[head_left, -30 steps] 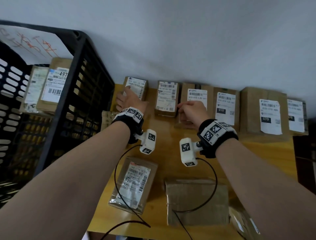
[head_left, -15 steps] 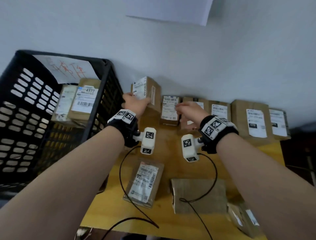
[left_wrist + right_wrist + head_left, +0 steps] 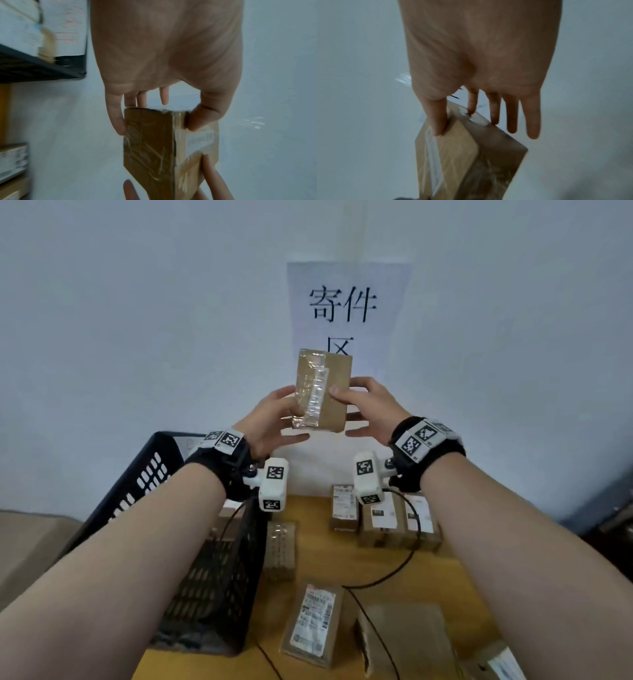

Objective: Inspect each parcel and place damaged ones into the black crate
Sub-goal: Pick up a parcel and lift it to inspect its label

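- Parcel (image 3: 323, 390) held up at about eye level in front of the wall, well above the worktop (image 3: 404, 573). Likely raised so its faces can be checked for damage.
- Left hand (image 3: 270, 419) grips the parcel's left edge: thumb on the near taped face, fingers behind.
- Right hand (image 3: 368, 409) pinches the right edge: thumb on the front face, at least the first fingers on the far side; the outer fingers stick out straight, clear of the box.
- A two-hand hold at opposite edges keeps the broad faces uncovered and should make turning easy.
- The facing side shows clear tape and a shiny strip; no tear or dent can be made out from here, though the wrist views are blurred.
- Black crate (image 3: 150, 484) stands at the left end of the worktop, just beside the nearest parcels, in easy reach for rejects. Its contents are mostly hidden.
- Count: one parcel in hand; about seven parcels lie on the worktop, some behind the wrists, so the count is uncertain.
- One black crate. One paper sign (image 3: 346, 302) on the wall behind the raised parcel.
- Inspection under way; verdict not yet clear.
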Demonstrator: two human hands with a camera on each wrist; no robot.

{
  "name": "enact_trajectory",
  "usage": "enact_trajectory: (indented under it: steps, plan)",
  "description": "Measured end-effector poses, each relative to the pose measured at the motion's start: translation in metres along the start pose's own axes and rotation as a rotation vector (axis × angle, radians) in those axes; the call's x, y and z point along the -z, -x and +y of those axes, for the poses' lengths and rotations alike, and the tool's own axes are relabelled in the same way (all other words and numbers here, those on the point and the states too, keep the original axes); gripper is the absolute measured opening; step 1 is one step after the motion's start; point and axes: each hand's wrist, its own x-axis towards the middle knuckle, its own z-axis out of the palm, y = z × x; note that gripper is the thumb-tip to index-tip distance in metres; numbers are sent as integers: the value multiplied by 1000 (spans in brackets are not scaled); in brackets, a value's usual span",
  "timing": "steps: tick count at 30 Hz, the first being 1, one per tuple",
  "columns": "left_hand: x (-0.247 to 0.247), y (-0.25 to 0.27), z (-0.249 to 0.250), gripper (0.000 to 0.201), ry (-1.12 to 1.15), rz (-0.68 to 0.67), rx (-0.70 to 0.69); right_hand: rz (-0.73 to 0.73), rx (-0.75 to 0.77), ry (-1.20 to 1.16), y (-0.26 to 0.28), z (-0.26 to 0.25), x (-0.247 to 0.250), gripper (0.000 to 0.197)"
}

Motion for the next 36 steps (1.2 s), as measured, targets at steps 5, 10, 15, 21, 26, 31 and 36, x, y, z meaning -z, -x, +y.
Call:
enact_trajectory:
  steps: [5,10,15,21,26,31,36]
  plan:
    - [-21,31,87,70,-10,-11,-239,96,336,-86,44,-85,6,47]
    - [-47,60,152,64,-70,14,-461,132,560,-207,77,-131,18,53]
    - [-62,75,186,73,-92,-14,-546,166,678,-232,97,-161,28,62]
    - [-79,85,207,88,-93,-39,-610,182,775,-204,106,-182,42,48]
    - [-85,89,214,70,-128,-85,-674,285,838,-144,107,-190,47,44]
    - [-86,89,216,45,-31,-28,-655,469,870,-94,105,-193,53,39]
    - [-87,89,218,13,-102,61,-683,400,857,-184,106,-193,56,28]
